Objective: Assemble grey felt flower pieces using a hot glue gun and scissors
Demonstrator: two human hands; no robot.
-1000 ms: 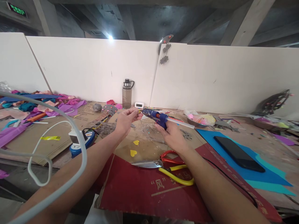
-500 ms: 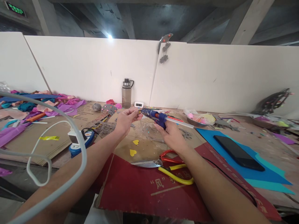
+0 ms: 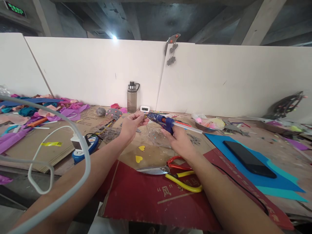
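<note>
My right hand (image 3: 179,138) is wrapped round the handle of a blue hot glue gun (image 3: 159,119), with a clear glue stick (image 3: 188,126) poking out of its back end. The gun's nozzle points left, at the fingertips of my left hand (image 3: 133,125). Those fingers are pinched together on something small, perhaps yellowish, too small to make out. Below the hands, two yellow heart cutouts (image 3: 138,159) lie on the cardboard. Scissors (image 3: 156,170) with a red loop and pliers or cutters with yellow handles (image 3: 184,187) lie nearer me, partly behind my right forearm.
A water bottle (image 3: 132,99) and a small white clock (image 3: 145,109) stand by the white partition (image 3: 97,71). On the right, a black phone (image 3: 248,159) rests on blue sheets (image 3: 290,185). A power strip (image 3: 85,149) and looping white cable (image 3: 84,130) are at left.
</note>
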